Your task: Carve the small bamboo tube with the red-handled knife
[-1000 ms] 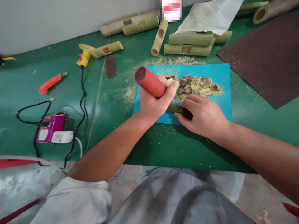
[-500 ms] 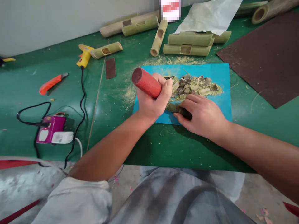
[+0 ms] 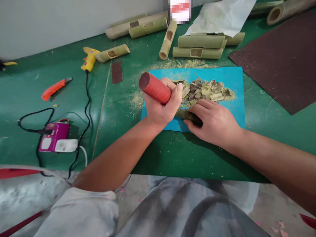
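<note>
Purple box [image 3: 58, 131] far left on your green table [image 3: 172, 158], orange cutter [image 3: 54, 89] behind it, then yellow glue gun [image 3: 90, 60] with its black cord [image 3: 87, 105] trailing toward the front edge. All well apart from your fists, so room on that side looks fine.

Your left hand [image 3: 159, 110] is closed around the red handle [image 3: 158, 89], butt end tipped up and leftward. Its lower end is hidden under your fist — can't tell what it touches.

Bamboo piece [image 3: 183, 114] lies near the front of the blue sheet [image 3: 236, 110], between your hands, chip pile [image 3: 197, 90] just behind. Your right hand [image 3: 217, 121] grips the piece's right end, thumb on the near side, fingers over the far side.

Pin it flat so it can't roll — a roll would likely make the lower end skid toward those fingers. I'd lock the left wrist, press in short controlled amounts, and leave right fingertips out of line.

Brown sheet [image 3: 283, 62] far right, well apart from your forearm.
</note>
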Tool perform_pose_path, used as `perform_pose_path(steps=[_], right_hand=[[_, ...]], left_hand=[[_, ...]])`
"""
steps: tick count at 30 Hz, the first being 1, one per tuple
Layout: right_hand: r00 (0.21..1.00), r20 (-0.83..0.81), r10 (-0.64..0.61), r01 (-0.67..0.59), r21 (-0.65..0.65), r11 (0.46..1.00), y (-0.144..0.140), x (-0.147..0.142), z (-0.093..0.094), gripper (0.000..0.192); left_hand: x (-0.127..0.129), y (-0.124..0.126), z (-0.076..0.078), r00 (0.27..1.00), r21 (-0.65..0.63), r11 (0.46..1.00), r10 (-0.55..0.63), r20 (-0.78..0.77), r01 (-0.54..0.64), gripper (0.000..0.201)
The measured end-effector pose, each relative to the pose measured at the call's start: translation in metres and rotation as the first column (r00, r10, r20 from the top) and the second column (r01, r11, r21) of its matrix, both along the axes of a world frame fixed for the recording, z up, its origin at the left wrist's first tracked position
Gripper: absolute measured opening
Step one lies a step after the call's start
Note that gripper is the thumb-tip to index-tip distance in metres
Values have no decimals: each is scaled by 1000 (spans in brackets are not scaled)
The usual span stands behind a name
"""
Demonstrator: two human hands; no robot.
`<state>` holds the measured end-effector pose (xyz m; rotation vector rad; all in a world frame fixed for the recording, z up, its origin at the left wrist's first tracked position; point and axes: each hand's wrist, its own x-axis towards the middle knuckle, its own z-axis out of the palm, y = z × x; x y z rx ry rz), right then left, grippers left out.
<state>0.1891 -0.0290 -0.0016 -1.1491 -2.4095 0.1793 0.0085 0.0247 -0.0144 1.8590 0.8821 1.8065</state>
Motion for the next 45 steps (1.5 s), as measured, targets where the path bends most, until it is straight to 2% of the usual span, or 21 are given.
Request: perform_pose_path(steps=[3,8,13,18,21,25,27,30,32,39,45], right_hand=[[999,27,-17,16,35,999,0,0,0,17],[993,119,-17,7,83,997,-1,-1,2,17],[984,177,-32,11,114,993,-6,-7,4,17],[992,126,13,-24,80,997,-4,-7,1,20],[995,84,45,-51,67,996,-2,-6,-1,20],[998,56,39,-42,56,998,0,-4,-2,22],[998,54,32,-35,50,998,0,-4,-2,22],[999,51,19,-22,53,998,0,-4,-2,20],[998,56,20,-23,66,998,-1,-4,-2,19],[992,118,31,-47,139,989,-5,-5,-1,21],[992,122,32,-52,166,985,-6,-7,-1,22]], left_hand=[[-2,6,-2,998,64,996,-63,-25,65,41],[1,0,5,998,26,999,-30,-54,31,40],[-2,2,3,994,89,996,-2,-113,12,44],[-7,4,2,990,64,998,-20,-142,29,51],[-5,2,6,992,10,997,-79,-97,80,53],[1,0,8,980,-103,975,-192,54,197,56],[4,1,7,981,-110,980,-155,120,168,58],[8,3,8,979,-122,991,-21,205,47,60],[10,3,8,981,-142,990,11,194,17,59],[7,0,5,996,-92,994,-50,73,57,52],[7,-3,8,998,-116,993,-8,64,15,54]])
